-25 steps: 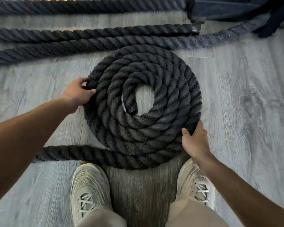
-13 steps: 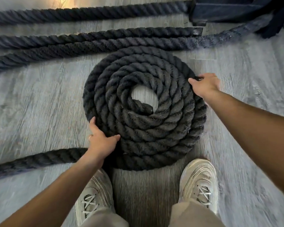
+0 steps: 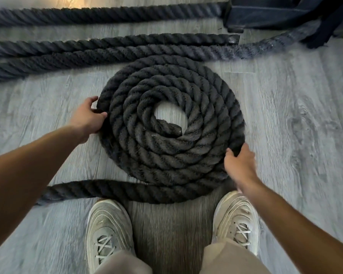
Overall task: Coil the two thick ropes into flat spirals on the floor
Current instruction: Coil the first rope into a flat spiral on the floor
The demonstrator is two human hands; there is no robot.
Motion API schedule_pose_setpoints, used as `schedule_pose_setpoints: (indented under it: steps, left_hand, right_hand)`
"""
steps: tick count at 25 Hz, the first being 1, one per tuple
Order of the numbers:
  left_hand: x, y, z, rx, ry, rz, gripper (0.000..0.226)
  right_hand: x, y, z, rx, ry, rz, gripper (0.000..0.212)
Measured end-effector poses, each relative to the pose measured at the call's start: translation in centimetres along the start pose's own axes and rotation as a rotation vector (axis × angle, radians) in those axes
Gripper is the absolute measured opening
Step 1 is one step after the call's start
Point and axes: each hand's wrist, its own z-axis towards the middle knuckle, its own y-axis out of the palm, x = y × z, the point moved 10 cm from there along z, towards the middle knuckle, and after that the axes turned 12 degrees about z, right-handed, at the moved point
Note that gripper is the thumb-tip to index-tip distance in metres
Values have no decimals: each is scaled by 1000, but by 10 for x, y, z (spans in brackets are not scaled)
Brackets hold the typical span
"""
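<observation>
A thick black rope lies coiled in a flat spiral [image 3: 186,153] on the grey wood floor [image 3: 297,135], with a small gap at its centre. Its free tail [image 3: 99,189] runs out to the left, just in front of my shoes. My left hand [image 3: 87,117] grips the spiral's outer turn on its left side. On the lower right edge, my right hand [image 3: 239,165] holds the outer turn. Straight lengths of rope [image 3: 107,49] lie side by side beyond the spiral, and one ends in a capped tip [image 3: 233,38].
My two pale sneakers [image 3: 109,230] stand right behind the spiral, the tail almost touching them. A dark piece of equipment [image 3: 265,12] sits at the top right, with rope running under it. Bare floor lies to the right of the coil.
The spiral has turned on the floor. My left hand went from the lower left edge up to the left side, and my right hand came from the upper right edge down to the lower right.
</observation>
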Motion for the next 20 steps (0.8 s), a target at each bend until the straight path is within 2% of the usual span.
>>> schedule_pose_setpoints:
  steps: [4, 7, 10, 12, 14, 17, 20]
  left_hand:
    - [-33, 27, -62, -85, -99, -250, 82]
    - [-53, 68, -122, -140, -138, -291, 89]
    - [-61, 72, -122, -106, -188, -248, 109]
    - [-62, 43, -93, -6, -235, -159, 112]
    - [-53, 15, -57, 52, -236, -189, 96]
    - [-15, -2, -8, 7, -41, -77, 67]
    - [8, -1, 13, -22, 70, 20, 63]
  right_hand:
    - [-60, -21, 62, 16, -128, -25, 37]
    - [-113, -30, 103, 21, -140, 21, 38]
    - [-134, -20, 106, -28, -208, 81, 37]
    - [-116, -19, 85, -29, -216, 105, 45]
    - [-72, -19, 56, -13, -131, 161, 54]
    - [-4, -6, 1, -15, 44, 201, 69]
    - [26, 11, -23, -61, 102, 126, 76]
